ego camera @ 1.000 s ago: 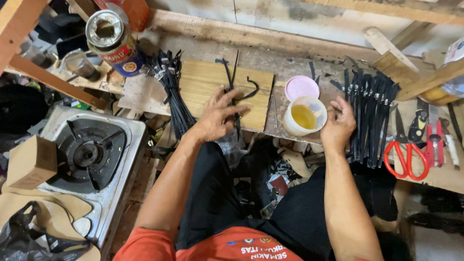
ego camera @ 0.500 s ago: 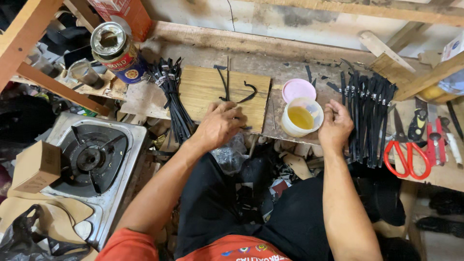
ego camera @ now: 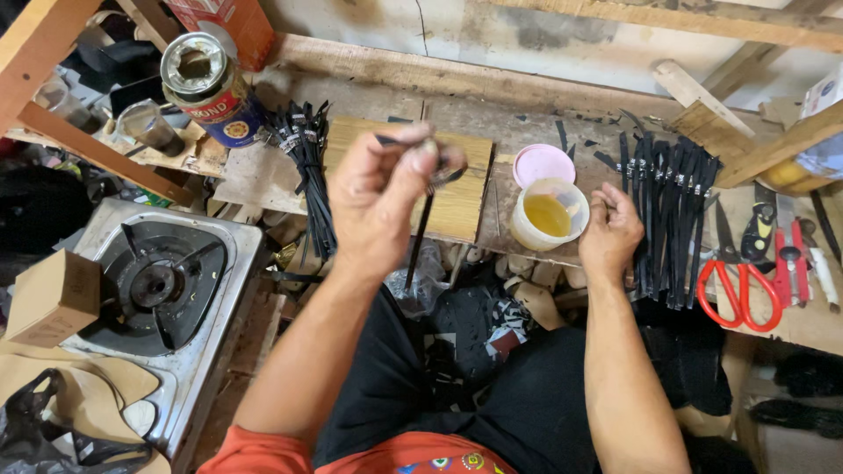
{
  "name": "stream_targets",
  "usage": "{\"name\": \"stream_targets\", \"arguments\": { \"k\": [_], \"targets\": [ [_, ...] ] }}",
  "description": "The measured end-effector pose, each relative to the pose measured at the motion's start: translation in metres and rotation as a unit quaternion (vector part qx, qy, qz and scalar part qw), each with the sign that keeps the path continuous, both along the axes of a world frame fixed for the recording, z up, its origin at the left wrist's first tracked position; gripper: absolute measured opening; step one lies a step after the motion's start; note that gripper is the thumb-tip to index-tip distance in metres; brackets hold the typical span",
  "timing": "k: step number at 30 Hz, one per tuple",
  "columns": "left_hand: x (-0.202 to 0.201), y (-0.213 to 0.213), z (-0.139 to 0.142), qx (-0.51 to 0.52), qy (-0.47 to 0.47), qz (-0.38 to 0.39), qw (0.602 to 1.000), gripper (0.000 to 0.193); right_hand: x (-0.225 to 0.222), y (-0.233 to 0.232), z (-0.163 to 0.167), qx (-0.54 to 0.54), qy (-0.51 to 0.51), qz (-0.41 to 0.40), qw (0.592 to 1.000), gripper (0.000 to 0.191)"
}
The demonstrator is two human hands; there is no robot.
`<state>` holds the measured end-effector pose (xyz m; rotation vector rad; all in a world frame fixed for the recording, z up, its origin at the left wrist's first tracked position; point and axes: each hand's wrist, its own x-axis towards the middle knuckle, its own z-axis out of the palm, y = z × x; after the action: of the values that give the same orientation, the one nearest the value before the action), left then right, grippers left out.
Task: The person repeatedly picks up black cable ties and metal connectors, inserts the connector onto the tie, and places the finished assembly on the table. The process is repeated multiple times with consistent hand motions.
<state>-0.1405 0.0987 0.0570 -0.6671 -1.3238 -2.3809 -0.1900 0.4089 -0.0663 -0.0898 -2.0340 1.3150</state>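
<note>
Thin black strap (ego camera: 420, 237) (dangling, narrow) in raised left hand (ego camera: 379, 195)

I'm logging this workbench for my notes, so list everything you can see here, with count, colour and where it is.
Black strap: one, black, hanging from the left hand above the board.
Wooden board: one, light wood, bench centre.
Left strap bundle: one, black, left of the board.
Right strap bundle: one, black, beside the right hand.
Tub of yellow liquid: one, white, right of the board.
Pink lid: one, behind the tub.
Scissors: one pair, red handles, far right.
Metal can: one, open, upper left.
Gas burner: one, steel and black, lower left.
Cardboard box: one, brown, at the burner's left edge.
Left hand: raised, pinching the strap.
Right hand: on the right bundle's edge.
</note>
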Motion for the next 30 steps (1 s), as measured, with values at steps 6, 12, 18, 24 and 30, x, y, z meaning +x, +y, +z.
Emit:
{"name": "stream_targets", "arguments": {
  "k": [6, 12, 18, 24, 30],
  "targets": [
    [0.039, 0.026, -0.087, 0.064, -0.207, -0.106, 0.971, 0.017, -0.005, 0.007, -0.012, -0.029, 0.029, 0.031, 0.999, 0.027],
    [0.106, 0.042, -0.198, 0.07, -0.475, -0.16, 0.863, 0.015, -0.005, 0.012, -0.023, -0.005, 0.028, 0.019, 0.999, 0.023],
    [0.124, 0.024, -0.221, 0.097, -0.454, -0.196, 0.864, 0.029, 0.003, 0.001, -0.026, -0.041, 0.027, 0.059, 0.997, 0.022],
    [0.123, 0.005, -0.183, 0.089, -0.399, -0.189, 0.893, 0.058, 0.011, -0.011, -0.016, -0.004, 0.012, 0.025, 1.0, 0.022],
    [0.13, -0.006, -0.178, 0.075, -0.404, -0.195, 0.891, 0.044, 0.023, -0.027, -0.004, 0.057, 0.014, -0.007, 0.998, 0.02]
  ]
}}
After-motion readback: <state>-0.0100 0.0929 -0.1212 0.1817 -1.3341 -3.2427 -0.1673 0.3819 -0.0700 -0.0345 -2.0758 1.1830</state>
